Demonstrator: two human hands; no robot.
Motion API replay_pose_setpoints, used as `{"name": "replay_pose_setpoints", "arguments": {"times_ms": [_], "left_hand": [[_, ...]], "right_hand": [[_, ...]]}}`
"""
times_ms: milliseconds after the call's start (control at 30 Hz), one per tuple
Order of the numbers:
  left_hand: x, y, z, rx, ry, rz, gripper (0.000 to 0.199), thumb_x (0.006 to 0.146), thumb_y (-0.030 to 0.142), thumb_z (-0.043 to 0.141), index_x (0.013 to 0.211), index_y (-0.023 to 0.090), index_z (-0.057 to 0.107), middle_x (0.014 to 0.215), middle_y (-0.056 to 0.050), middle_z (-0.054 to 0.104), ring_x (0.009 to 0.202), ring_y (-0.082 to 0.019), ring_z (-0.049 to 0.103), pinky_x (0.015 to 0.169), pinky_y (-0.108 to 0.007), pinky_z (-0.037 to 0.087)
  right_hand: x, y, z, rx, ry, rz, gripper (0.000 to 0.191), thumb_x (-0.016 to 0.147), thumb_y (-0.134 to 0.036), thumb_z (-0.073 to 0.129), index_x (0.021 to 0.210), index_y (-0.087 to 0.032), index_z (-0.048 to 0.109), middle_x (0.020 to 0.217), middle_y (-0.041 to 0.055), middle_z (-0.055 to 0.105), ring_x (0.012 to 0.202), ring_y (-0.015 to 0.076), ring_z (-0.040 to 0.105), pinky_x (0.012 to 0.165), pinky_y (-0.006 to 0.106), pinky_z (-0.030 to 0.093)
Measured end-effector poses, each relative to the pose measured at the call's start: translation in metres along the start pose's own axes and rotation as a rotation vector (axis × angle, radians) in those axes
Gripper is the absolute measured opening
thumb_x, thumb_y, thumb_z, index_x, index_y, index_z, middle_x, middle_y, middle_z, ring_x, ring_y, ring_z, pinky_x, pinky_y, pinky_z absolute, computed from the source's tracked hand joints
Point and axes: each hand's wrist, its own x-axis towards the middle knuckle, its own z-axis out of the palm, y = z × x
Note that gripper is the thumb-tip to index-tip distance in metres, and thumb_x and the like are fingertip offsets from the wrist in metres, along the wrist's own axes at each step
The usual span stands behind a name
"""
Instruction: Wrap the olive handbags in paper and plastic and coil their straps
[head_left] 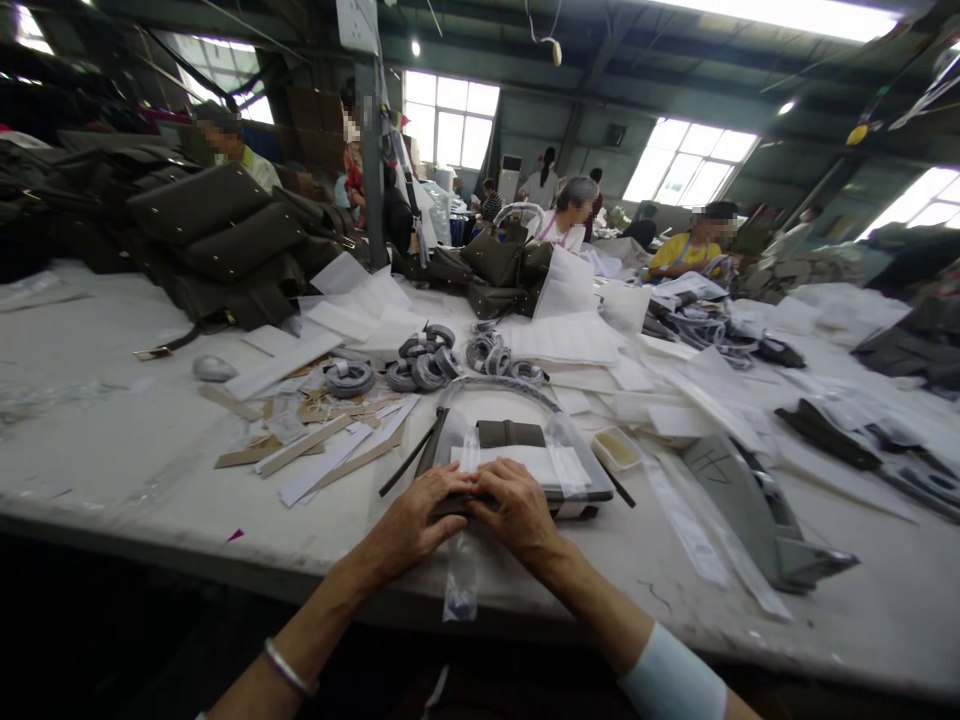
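A dark olive handbag point(600, 492) lies flat at the table's front edge, its wrapped handle point(499, 382) arching toward the back. On it rest a white sheet point(536, 468) and a small dark flap piece point(511, 433). My left hand point(431, 505) lies over the bag's near edge, fingers stretched out and thumb apart. Beside it, my right hand point(517, 505) has bent fingers closed at a clear plastic strip point(460, 590), which runs under both hands and hangs toward me. The fingertips meet at the middle of the bag; what lies directly beneath them is hidden.
Cardboard and paper strips point(322, 450) are strewn at left, near coiled wrapped handles point(427, 365). A small tub point(616, 448) and a grey bag-shaped piece point(757, 510) are at right. Dark bags point(225, 225) pile up behind. Co-workers, one in a yellow top point(679, 252), are across the table.
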Motion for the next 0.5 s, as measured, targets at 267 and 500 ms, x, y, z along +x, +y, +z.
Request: {"name": "replay_pose_setpoints", "arguments": {"times_ms": [267, 500], "left_hand": [[-0.001, -0.002, 0.026, 0.276, 0.296, 0.231, 0.022, 0.097, 0.013, 0.049, 0.115, 0.017, 0.060, 0.115, -0.008, 0.070, 0.117, -0.021, 0.061, 0.103, -0.042, 0.051], [-0.001, 0.000, 0.023, 0.232, 0.254, 0.174, 0.020, 0.096, 0.011, 0.045, 0.101, 0.018, 0.063, 0.112, -0.006, 0.070, 0.115, -0.019, 0.062, 0.104, -0.040, 0.051]], "right_hand": [[-0.006, -0.003, 0.000, 0.009, 0.040, -0.036, 0.008, 0.086, -0.018, 0.065, 0.093, -0.022, 0.064, 0.100, 0.0050, 0.070, 0.105, 0.0220, 0.062, 0.105, 0.044, 0.041], [-0.045, -0.025, -0.038, 0.118, -0.093, -0.209, 0.025, 0.089, -0.032, 0.067, 0.111, -0.022, 0.062, 0.109, 0.0055, 0.070, 0.112, 0.0205, 0.060, 0.102, 0.038, 0.045]]}}
